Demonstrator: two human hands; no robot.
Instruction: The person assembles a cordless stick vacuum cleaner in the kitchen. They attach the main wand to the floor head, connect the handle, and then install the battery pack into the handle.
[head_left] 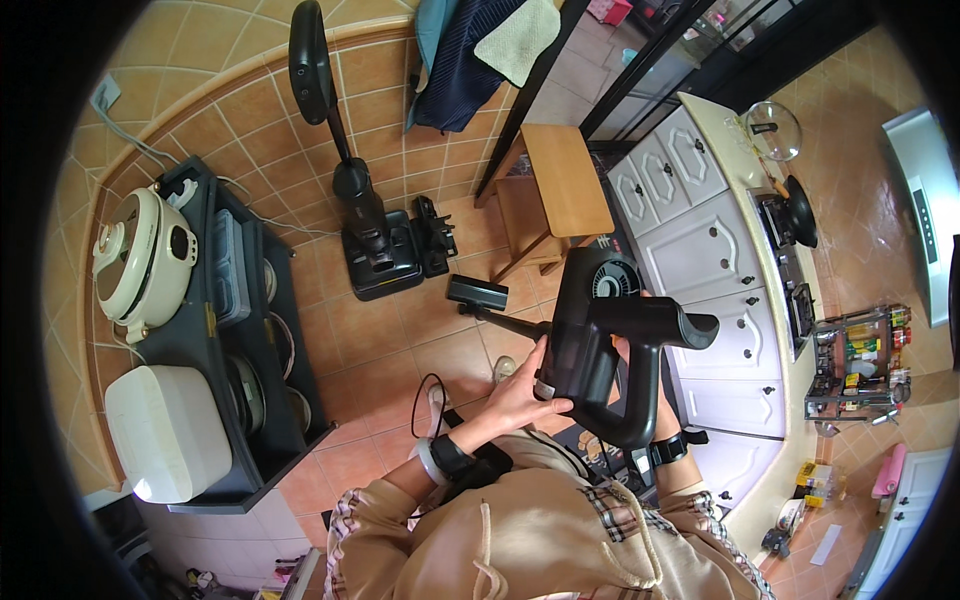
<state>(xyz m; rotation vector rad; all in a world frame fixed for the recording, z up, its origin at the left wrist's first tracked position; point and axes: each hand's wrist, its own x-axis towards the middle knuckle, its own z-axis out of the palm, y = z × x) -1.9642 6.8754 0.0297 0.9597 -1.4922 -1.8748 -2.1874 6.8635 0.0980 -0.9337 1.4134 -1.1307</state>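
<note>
Vac clasped by L grip + R grip, open floor L, cabs close R

No lettering can be read. A small pale label appears to sit on the dark handheld vacuum, just beside the left hand. The cream cooker has a dark control panel, the range hood a strip of marks, and jars on a rack coloured labels, their print too small to make out.
</note>
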